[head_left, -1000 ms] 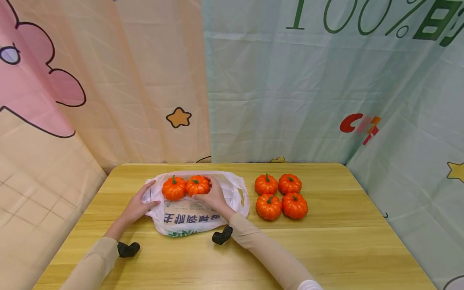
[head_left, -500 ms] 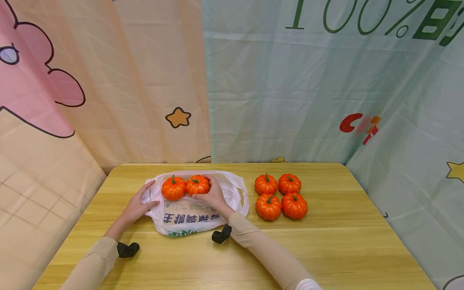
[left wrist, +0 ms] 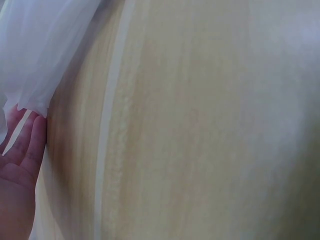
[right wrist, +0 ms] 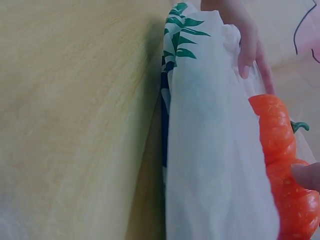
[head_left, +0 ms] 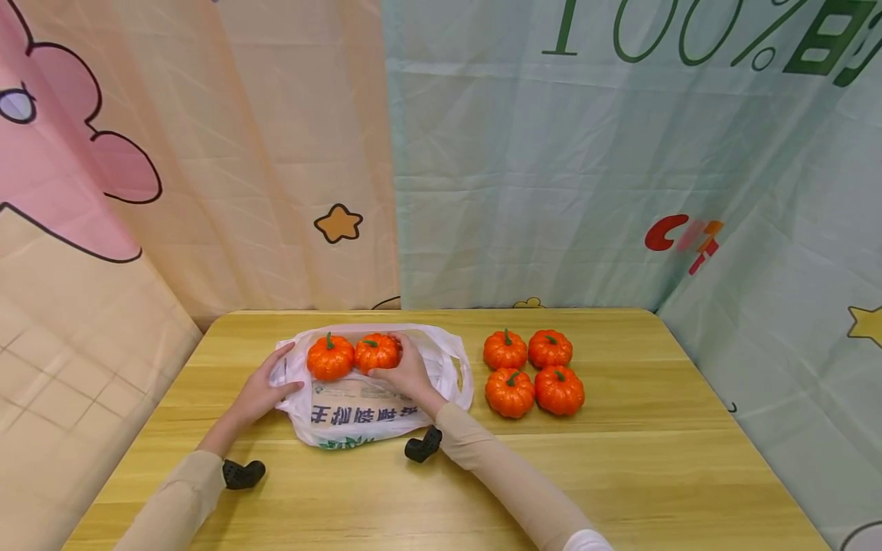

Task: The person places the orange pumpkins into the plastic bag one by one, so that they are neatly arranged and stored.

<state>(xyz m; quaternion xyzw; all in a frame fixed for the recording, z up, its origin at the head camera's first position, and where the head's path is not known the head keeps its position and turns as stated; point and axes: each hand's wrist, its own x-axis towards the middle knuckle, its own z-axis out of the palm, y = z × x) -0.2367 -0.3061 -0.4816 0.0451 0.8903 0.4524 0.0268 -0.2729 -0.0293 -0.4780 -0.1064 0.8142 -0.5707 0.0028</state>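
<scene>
Right hand at the bag mouth, fingers curled round the held pumpkin, thumb on its near side, far fingers partly hidden; it has hold of that one thing, and whether it is setting it or letting go can't be told. Left hand at the bag's left edge, thumb spread well away from the fingers, fingers fairly straight and touching the plastic; can't tell if any film is pinched. Held pumpkin sits in the mouth of the plastic bag, right against the palm side of the right hand; the neighbour pumpkin touches it on the left, also in the bag mouth, between the two hands, touching neither as far as shown. Lower parts of both hidden by the bag's near wall. Bag lies flat-ish, print on the near side, handle loop toward its right end. Right of the bag, apart from it, four loose pumpkins in a tight two-by-two: far-left one, far-right one, near-left one, near-right one. Progress, judging by the layout: two at the bag, one of those not yet released, four outside; roughly a third along if all belong in there. Wooden counter under the bag; printed curtain behind it.
</scene>
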